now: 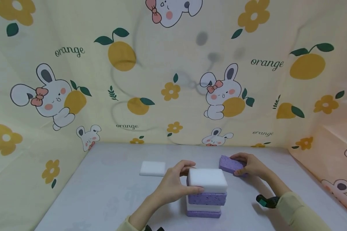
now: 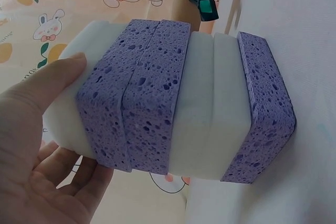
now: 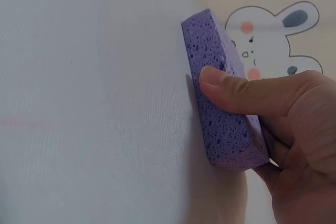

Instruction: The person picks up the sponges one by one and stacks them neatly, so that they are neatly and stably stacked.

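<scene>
A stack of white and purple sponges stands in front, with a thick white layer [image 1: 207, 180] on top. Below it come two purple sponges [image 2: 149, 87], two white ones [image 2: 212, 108] and a purple sponge [image 2: 265, 108] at the bottom. My left hand [image 1: 172, 184] grips the upper part of this stack from its left side, thumb on the near face and fingers around the back. To the right and farther back, my right hand [image 1: 253, 165] holds a separate purple sponge [image 1: 229, 163] by its long edges, close over the table. Its thumb [image 3: 226, 90] presses the pitted side.
A flat white sponge [image 1: 152, 168] lies farther back on the white tabletop [image 1: 112, 183], left of the stack. Cloth walls [image 1: 167, 64] printed with rabbits and oranges close in the back and sides. A dark wrist strap [image 1: 267, 201] sits at my right sleeve.
</scene>
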Demonstrator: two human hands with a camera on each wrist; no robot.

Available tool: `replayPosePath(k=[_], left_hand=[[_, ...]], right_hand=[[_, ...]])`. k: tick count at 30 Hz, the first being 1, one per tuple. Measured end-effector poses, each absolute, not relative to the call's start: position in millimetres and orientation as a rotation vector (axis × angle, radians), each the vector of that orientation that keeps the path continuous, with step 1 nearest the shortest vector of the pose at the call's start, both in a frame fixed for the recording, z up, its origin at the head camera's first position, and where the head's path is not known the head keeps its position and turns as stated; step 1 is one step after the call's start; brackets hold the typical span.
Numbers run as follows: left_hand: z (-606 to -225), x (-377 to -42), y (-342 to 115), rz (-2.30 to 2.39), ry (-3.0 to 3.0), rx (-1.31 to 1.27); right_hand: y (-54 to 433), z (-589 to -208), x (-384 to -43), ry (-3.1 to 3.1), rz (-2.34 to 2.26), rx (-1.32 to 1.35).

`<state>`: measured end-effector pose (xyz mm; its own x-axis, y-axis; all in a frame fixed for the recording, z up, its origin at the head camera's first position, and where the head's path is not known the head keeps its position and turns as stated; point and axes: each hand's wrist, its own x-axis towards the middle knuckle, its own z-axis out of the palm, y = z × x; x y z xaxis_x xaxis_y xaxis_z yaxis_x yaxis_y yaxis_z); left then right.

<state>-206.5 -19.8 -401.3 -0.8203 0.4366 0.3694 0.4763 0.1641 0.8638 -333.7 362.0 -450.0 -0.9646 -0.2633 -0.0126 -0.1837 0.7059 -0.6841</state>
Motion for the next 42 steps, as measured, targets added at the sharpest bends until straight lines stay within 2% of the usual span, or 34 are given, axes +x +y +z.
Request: replayPosePath(k=[27, 35, 42], left_hand=[[-402, -207, -22, -1.801, -2.375, -0.928], [-402, -207, -22, -1.786, -2.374, -0.929], [-403, -208, -21, -1.781, -2.388, -0.926]], right_hand=[[356, -446, -322, 2.743, -1.207, -0.44], [346, -428, -303, 2.712, -1.336, -0.485], [329, -394, -276, 2.76, -1.398, -0.51]])
